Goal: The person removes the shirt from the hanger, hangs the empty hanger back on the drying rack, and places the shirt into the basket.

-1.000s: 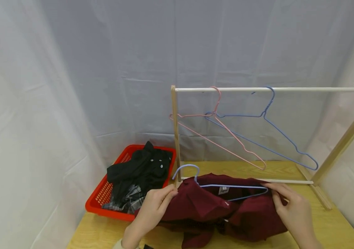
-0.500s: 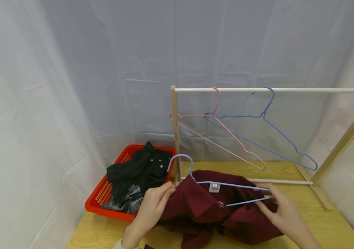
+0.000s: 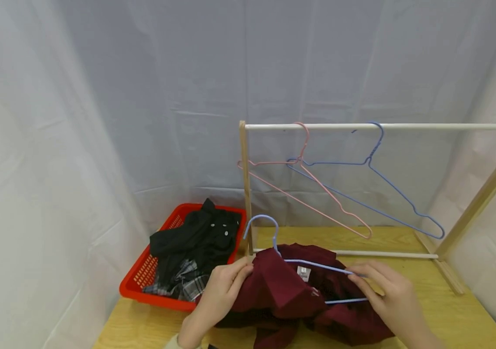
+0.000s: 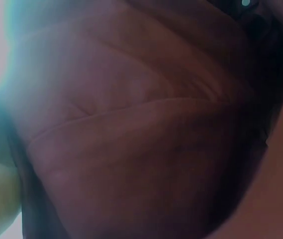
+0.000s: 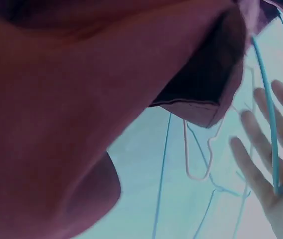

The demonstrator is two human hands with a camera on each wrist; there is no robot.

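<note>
Head view, left to right: a red basket [image 3: 136, 283] of dark clothes [image 3: 195, 247] sits at the table's [image 3: 466, 315] left edge. Beside it the left hand [image 3: 223, 286] pinches the edge of a maroon shirt [image 3: 282, 295] heaped on the table before a wooden rack [image 3: 245, 184]. A light blue hanger [image 3: 274, 242] lies partly inside the shirt; the right hand [image 3: 389, 295], fingers curled, grips its wire. A pink hanger [image 3: 313, 194] and a blue hanger [image 3: 387, 189] hang on the rack's rail.

Basket [image 3: 143, 276] left of rack [image 3: 245, 189]
</note>
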